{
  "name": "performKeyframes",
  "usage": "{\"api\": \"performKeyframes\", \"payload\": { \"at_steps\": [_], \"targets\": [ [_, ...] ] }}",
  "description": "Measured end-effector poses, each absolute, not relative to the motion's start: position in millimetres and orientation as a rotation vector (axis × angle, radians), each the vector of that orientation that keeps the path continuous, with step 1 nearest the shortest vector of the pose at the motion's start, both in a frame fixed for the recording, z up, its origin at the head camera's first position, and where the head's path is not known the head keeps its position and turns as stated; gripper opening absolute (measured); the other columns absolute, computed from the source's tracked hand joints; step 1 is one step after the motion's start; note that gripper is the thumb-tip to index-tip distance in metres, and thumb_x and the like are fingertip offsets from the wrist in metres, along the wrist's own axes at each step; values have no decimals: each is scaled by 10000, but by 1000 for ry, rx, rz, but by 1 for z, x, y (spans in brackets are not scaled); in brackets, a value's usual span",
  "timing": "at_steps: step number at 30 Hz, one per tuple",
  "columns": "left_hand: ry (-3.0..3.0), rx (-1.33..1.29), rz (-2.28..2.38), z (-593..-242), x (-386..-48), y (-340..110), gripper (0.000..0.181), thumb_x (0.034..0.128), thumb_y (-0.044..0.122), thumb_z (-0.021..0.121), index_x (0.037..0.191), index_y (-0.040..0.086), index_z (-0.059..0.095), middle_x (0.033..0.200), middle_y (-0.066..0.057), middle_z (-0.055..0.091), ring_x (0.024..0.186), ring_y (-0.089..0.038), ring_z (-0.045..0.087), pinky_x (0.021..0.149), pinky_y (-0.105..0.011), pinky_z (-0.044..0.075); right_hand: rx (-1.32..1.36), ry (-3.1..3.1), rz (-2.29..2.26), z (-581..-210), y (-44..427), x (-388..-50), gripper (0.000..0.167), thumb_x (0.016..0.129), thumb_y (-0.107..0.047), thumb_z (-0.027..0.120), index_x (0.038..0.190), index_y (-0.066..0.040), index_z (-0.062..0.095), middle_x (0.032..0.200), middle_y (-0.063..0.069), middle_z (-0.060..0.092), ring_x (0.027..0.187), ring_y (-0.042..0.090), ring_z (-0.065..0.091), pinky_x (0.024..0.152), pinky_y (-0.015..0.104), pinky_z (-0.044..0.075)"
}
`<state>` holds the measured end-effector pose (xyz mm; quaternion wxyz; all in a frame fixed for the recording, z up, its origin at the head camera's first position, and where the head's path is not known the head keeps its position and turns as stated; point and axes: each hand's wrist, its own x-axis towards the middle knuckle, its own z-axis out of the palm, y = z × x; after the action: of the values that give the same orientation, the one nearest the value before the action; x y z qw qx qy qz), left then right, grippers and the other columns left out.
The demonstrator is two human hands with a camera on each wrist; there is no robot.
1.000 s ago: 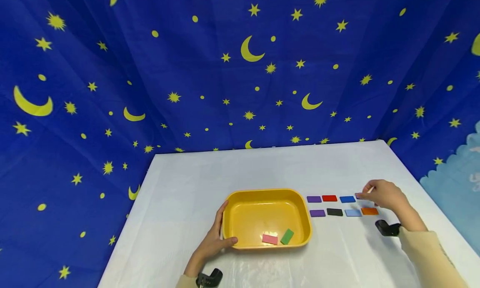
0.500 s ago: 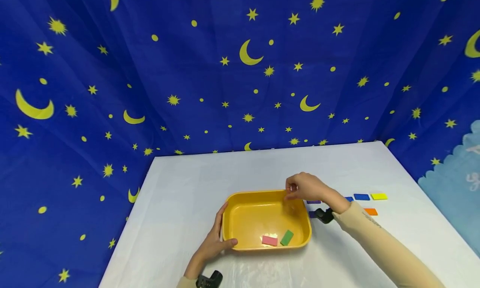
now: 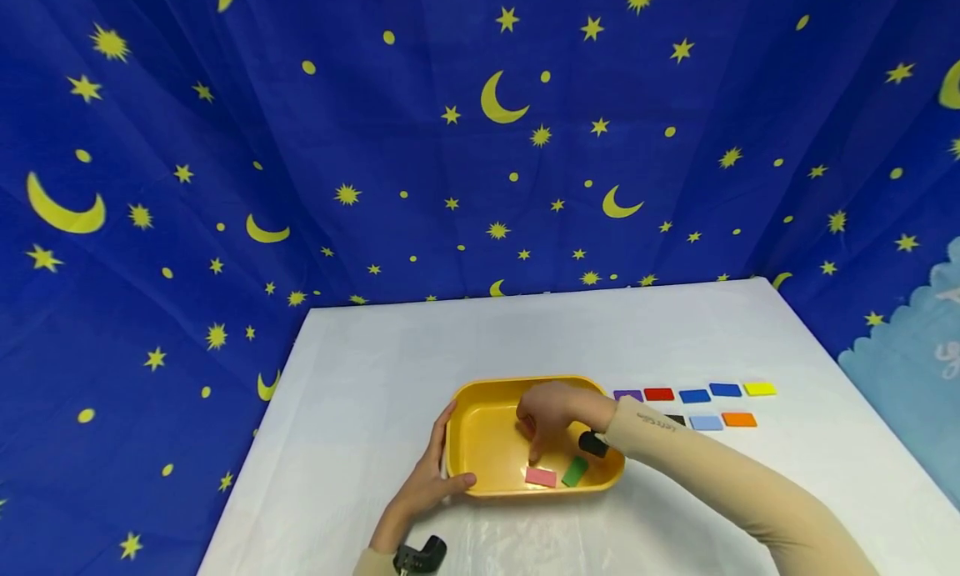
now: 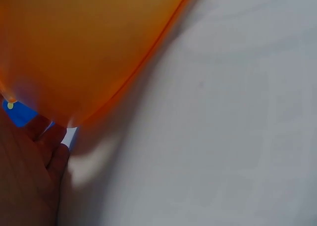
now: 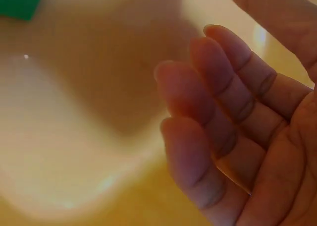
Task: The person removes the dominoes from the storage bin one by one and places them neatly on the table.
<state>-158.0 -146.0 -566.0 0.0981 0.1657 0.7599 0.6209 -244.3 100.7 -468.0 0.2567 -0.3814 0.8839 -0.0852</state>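
In the head view, my left hand (image 3: 430,476) holds the yellow tray (image 3: 480,386) at its left end, thumb over the front rim and fingers along the outer side. The left wrist view shows the fingers touching the tray's orange-looking wall (image 4: 74,77). My right hand (image 3: 551,409) reaches down inside the tray, just behind a flat pink rectangular block (image 3: 541,477). A green block (image 3: 575,471) lies to the pink one's right. In the right wrist view, the right hand's fingers (image 5: 188,151) are loosely bent, thumb apart, with nothing seen between them.
Right of the tray, coloured blocks lie in two rows: purple (image 3: 627,395), red (image 3: 658,394), blue (image 3: 694,396), another blue (image 3: 725,389) and yellow (image 3: 760,388) behind; light blue (image 3: 706,423) and orange (image 3: 739,420) in front. My right sleeve (image 3: 697,459) partly covers a black block (image 3: 677,419).
My right hand has moved left from the far end of the rows, over the tray's rim and down into it. A yellow block now shows where that hand was. The left hand stays put.
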Motion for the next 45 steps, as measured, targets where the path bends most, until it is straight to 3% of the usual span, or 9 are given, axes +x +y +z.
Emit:
{"api": "performKeyframes", "payload": {
  "at_steps": [10, 18, 23, 31, 35, 45],
  "targets": [
    [2260, 484, 1826, -565, -158, -146, 1013, 772, 228, 770, 1513, 373, 95, 1577, -32, 89, 1401, -257, 130, 1067, -594, 135, -930, 2302, -259, -487, 96, -241, 353, 687, -362, 848, 592, -167, 571, 541, -85, 495, 508, 62, 414, 502, 194, 328],
    [2258, 470, 1823, -565, -159, -145, 1012, 772, 233, 774, 1510, 386, 98, 1576, -20, 98, 1396, -243, 141, 1071, -583, 143, -921, 2324, -380, -489, 101, -242, 348, 804, -311, 761, 587, -154, 539, 512, -88, 402, 479, 65, 356, 493, 207, 279],
    [2247, 464, 1838, -565, -159, -145, 1014, 769, 234, 778, 1511, 381, 103, 1576, -30, 97, 1396, -246, 137, 1074, -578, 132, -948, 2425, -330, -489, 105, -245, 358, 848, -366, 701, 592, -193, 520, 522, -113, 374, 489, 49, 344, 491, 212, 259],
    [2252, 477, 1827, -566, -158, -145, 1031, 759, 222, 787, 1516, 362, 100, 1576, -44, 93, 1391, -255, 148, 1071, -576, 146, -1048, 2460, -354, -485, 105, -252, 229, 820, -359, 740, 780, -190, 590, 651, -107, 463, 610, 75, 429, 582, 237, 355],
    [2238, 474, 1842, -565, -158, -145, 1024, 763, 214, 781, 1515, 362, 102, 1576, -38, 94, 1393, -242, 145, 1078, -558, 135, -1110, 2414, -361, -486, 103, -253, 241, 780, -337, 781, 847, -184, 607, 689, -104, 471, 632, 86, 426, 584, 236, 348],
    [2228, 469, 1848, -566, -158, -146, 1027, 762, 228, 785, 1513, 368, 100, 1576, -39, 88, 1394, -241, 137, 1078, -562, 128, -1040, 2378, -330, -490, 101, -249, 260, 792, -272, 774, 680, -182, 557, 599, -118, 449, 558, 46, 388, 545, 212, 318]
  ]
}}
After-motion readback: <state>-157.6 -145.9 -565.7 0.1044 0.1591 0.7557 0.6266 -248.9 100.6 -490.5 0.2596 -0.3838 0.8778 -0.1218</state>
